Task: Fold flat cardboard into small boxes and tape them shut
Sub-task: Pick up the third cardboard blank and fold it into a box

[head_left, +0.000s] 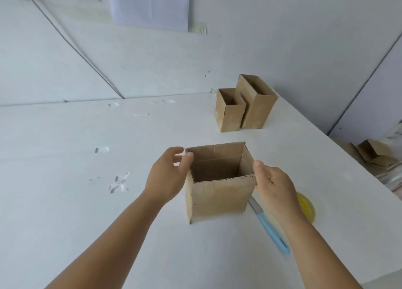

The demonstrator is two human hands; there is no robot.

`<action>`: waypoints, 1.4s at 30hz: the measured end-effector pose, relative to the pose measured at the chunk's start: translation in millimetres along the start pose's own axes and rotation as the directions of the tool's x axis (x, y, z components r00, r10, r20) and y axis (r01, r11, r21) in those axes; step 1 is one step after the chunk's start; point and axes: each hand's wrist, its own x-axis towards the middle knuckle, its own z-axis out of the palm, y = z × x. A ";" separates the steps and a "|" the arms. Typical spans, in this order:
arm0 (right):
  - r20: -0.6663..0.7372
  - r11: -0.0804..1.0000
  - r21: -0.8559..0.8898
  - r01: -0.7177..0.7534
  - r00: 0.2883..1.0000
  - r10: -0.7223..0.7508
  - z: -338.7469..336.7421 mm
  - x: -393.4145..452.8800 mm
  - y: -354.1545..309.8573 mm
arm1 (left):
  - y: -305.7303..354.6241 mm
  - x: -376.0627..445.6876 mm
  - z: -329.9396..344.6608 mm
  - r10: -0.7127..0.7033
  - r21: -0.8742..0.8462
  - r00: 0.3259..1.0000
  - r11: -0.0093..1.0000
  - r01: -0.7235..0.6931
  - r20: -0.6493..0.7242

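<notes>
An open-topped cardboard box (218, 198) stands upright on the white desk (65, 201), near the middle of the view, its square mouth facing up and its inside bare. The person's left hand (167, 177) holds the box at its upper left corner, thumb against the rim and fingers curled round the far left edge. The right hand (275, 187) grips the upper right corner, thumb on the near rim and fingers hidden behind the right wall.

Just to the right of the box, partly under the right forearm, lies a knife (269, 227) with a light blue handle, its blade pointing toward the box. Farther right, half hidden by the right wrist, a yellow roll of tape (307, 208) lies flat on the desk.

At the far right part of the desk stand two more open cardboard boxes, touching side by side: a shorter one (230, 112) on the left and a taller one (257, 105) on the right. Beyond the right edge of the desk, lower down, more cardboard pieces (374, 153) lie in a pile. A white sheet of paper (150, 4) hangs on the far wall.
</notes>
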 end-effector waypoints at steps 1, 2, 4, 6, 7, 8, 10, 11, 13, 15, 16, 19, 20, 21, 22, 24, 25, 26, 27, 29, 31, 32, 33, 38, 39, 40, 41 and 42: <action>0.004 0.999 0.007 0.042 0.999 -0.042 -0.6 1.4 4.2 | 0.4 -8.2 3.2 -0.010 -0.040 1.000 0.999 0.009 -0.019; 0.009 0.996 0.024 0.083 0.996 -0.084 -1.8 2.6 7.9 | 0.2 -16.8 6.8 -0.007 -0.079 0.999 0.997 0.004 -0.031; 0.042 0.990 0.056 0.131 0.990 -0.134 -3.5 3.8 17.1 | -1.0 -34.2 14.7 0.047 -0.173 0.998 0.984 -0.053 -0.038; 0.074 0.987 0.117 0.109 0.990 -0.118 -3.8 1.7 25.5 | -2.8 -49.4 22.4 0.118 -0.219 0.992 0.968 -0.124 -0.043; 0.069 0.983 0.142 0.113 0.990 -0.124 -3.8 0.2 28.4 | -5.1 -54.1 26.1 0.164 -0.171 0.985 0.970 -0.172 -0.057; 0.065 0.977 0.168 0.133 0.987 -0.146 -3.4 -0.9 30.5 | -7.5 -56.9 30.5 0.214 -0.090 0.973 0.971 -0.222 -0.084; 0.035 0.961 0.189 0.203 0.976 -0.213 -2.1 -2.5 33.5 | -9.9 -59.8 39.6 0.261 0.020 0.947 0.965 -0.262 -0.187; 0.018 0.951 0.200 0.236 0.970 -0.244 -1.6 -3.4 34.4 | -8.7 -61.0 42.8 0.254 0.023 0.936 0.966 -0.257 -0.244; -0.036 0.924 0.215 0.316 0.948 -0.315 -1.0 -4.0 36.8 | -4.9 -63.8 47.1 0.272 0.044 0.905 0.961 -0.273 -0.326; -0.078 0.898 0.197 0.393 0.920 -0.385 -1.2 -4.5 37.2 | -2.6 -67.4 49.1 0.296 0.069 0.888 0.954 -0.290 -0.352; -0.086 0.887 0.198 0.417 0.909 -0.408 -0.7 -4.4 38.1 | -1.1 -69.7 49.5 0.292 0.071 0.892 0.956 -0.285 -0.346; -0.079 0.869 0.252 0.427 0.904 -0.421 -0.1 -4.7 38.4 | 1.5 -76.6 49.5 0.300 0.099 0.906 0.954 -0.283 -0.299; -0.065 0.870 0.264 0.416 0.908 -0.415 0.4 -5.3 38.4 | 1.1 -78.4 49.2 0.299 0.110 0.913 0.954 -0.279 -0.279; -0.041 0.879 0.262 0.398 0.915 -0.402 0.3 -6.4 38.0 | -0.2 -79.9 48.6 0.292 0.118 0.921 0.956 -0.270 -0.258; -0.017 0.889 0.251 0.383 0.920 -0.392 0.2 -8.0 37.7 | -2.0 -80.8 48.1 0.284 0.125 0.928 0.957 -0.260 -0.243; 0.016 0.902 0.196 0.385 0.918 -0.396 -1.1 -10.1 35.3 | -5.7 -81.0 47.5 0.262 0.131 0.937 0.963 -0.237 -0.233; 0.031 0.910 0.152 0.386 0.918 -0.395 -2.2 -9.8 32.6 | -6.4 -79.9 47.7 0.251 0.135 0.939 0.965 -0.224 -0.236; 0.045 0.920 0.105 0.378 0.922 -0.384 -2.9 -8.6 29.9 | -6.0 -77.8 48.0 0.248 0.143 0.936 0.966 -0.218 -0.249; 0.056 0.931 0.062 0.359 0.930 -0.363 -2.7 -6.1 27.8 | -5.1 -74.8 48.5 0.252 0.151 0.929 0.964 -0.217 -0.270; 0.067 0.954 0.040 0.298 0.951 -0.300 -0.3 1.8 24.6 | -2.5 -66.7 49.6 0.252 0.156 0.914 0.965 -0.212 -0.318; 0.080 0.959 0.088 0.269 0.958 -0.276 2.7 9.9 21.4 | -0.2 -58.3 48.9 0.211 0.135 0.919 0.975 -0.175 -0.334; 0.109 0.958 0.087 0.273 0.953 -0.282 4.3 13.0 20.6 | 0.1 -55.0 48.4 0.189 0.124 0.927 0.980 -0.157 -0.325; 0.164 0.958 0.043 0.283 0.944 -0.286 6.1 15.3 20.6 | -0.4 -52.5 47.8 0.175 0.121 0.937 0.982 -0.145 -0.304; 0.415 0.925 -0.185 0.333 0.879 -0.234 16.0 23.2 22.0 | -6.3 -38.4 44.8 0.164 0.202 0.973 0.971 -0.130 -0.162; 0.420 0.935 -0.154 0.321 0.877 -0.232 14.7 26.0 19.6 | -6.6 -36.0 43.4 0.158 0.213 0.976 0.969 -0.124 -0.148; 0.417 0.937 -0.135 0.322 0.876 -0.241 13.0 29.2 17.2 | -6.6 -34.2 41.6 0.158 0.218 0.977 0.968 -0.124 -0.145; 0.412 0.933 -0.139 0.331 0.876 -0.250 11.0 32.4 14.6 | -6.2 -32.9 40.0 0.153 0.211 0.978 0.970 -0.120 -0.145; 0.407 0.929 -0.151 0.339 0.877 -0.254 9.5 35.7 11.9 | -5.2 -31.9 38.1 0.141 0.188 0.980 0.976 -0.114 -0.140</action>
